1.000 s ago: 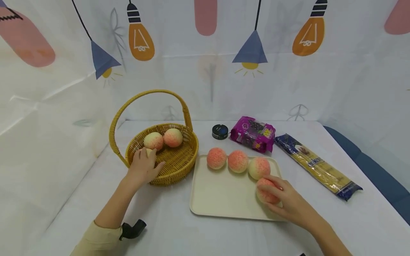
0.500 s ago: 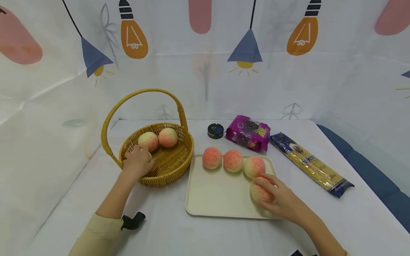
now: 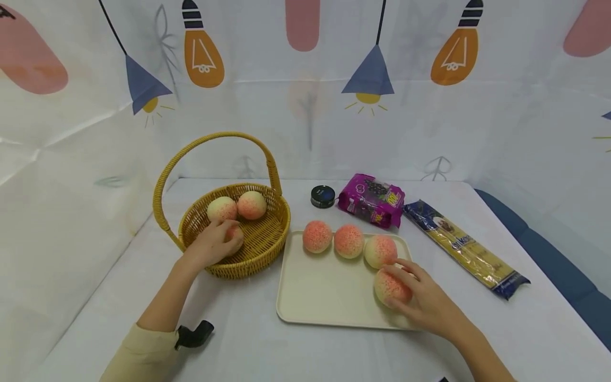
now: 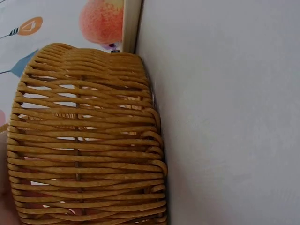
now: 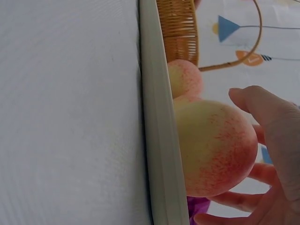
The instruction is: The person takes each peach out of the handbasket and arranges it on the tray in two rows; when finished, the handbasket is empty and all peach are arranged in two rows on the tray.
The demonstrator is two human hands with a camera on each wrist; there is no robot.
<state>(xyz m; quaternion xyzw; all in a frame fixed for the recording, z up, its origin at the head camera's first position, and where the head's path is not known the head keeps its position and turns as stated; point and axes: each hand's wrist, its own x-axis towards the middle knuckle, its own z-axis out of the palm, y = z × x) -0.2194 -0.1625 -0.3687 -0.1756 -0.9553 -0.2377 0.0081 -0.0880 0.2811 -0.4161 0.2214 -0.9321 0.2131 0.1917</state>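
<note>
In the head view my left hand (image 3: 210, 245) reaches into the woven basket (image 3: 281, 233), its fingers curled over a pink-and-cream peach (image 3: 235, 241). Behind that peach sit two more peaches (image 3: 252, 205). The left wrist view is mostly taken up by the basket's side (image 4: 89, 136), with a sliver of the hand at the left edge. My right hand (image 3: 425, 300) curves its fingers round a peach (image 3: 390, 286) at the right side of the cream tray (image 3: 329, 297). In the right wrist view the thumb stands slightly off this peach (image 5: 218, 150). Several peaches (image 3: 349, 241) rest along the tray's back.
Behind the tray lie a round black tin (image 3: 322, 196) and a purple packet (image 3: 371, 200). A long gold-and-blue packet (image 3: 463, 246) lies to the right. The basket's tall handle (image 3: 215, 137) arches over it. A printed white cloth (image 3: 305, 122) hangs behind the table.
In the basket, the peach under my left hand has shifted right and nearer, and shows more now. My right hand stays round its peach, fingers slightly looser. The view has shifted slightly.
</note>
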